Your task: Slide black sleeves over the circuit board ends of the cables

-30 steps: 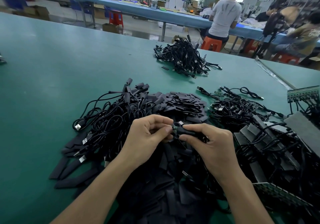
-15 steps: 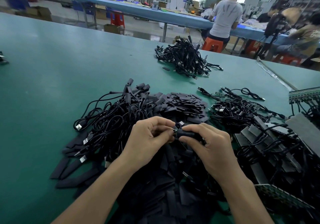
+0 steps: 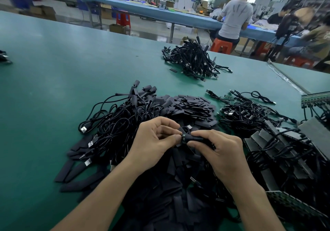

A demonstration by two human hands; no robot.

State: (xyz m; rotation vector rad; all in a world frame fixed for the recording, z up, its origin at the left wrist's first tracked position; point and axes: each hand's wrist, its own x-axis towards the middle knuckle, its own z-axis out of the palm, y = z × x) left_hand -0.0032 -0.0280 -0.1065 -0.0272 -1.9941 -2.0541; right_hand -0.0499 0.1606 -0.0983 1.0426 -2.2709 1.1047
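Observation:
My left hand [image 3: 153,139] pinches the small circuit board end [image 3: 183,136] of a black cable between thumb and forefinger. My right hand [image 3: 221,150] grips a black sleeve [image 3: 195,139] that sits over the cable just right of the board end. Both hands meet above a pile of flat black sleeves [image 3: 189,107]. A tangle of black USB cables [image 3: 114,123] lies to the left of my hands. Only the tip of the board shows between my fingers.
A far heap of cables [image 3: 192,61] lies on the green table [image 3: 53,70]. More cables [image 3: 250,112] and panels of circuit boards [image 3: 278,141] crowd the right. Loose sleeves [image 3: 75,173] lie at the left front. People sit at a blue bench behind.
The sleeve has slid left toward the board end, so less of the board shows between my fingers. Both hands stay in nearly the same place.

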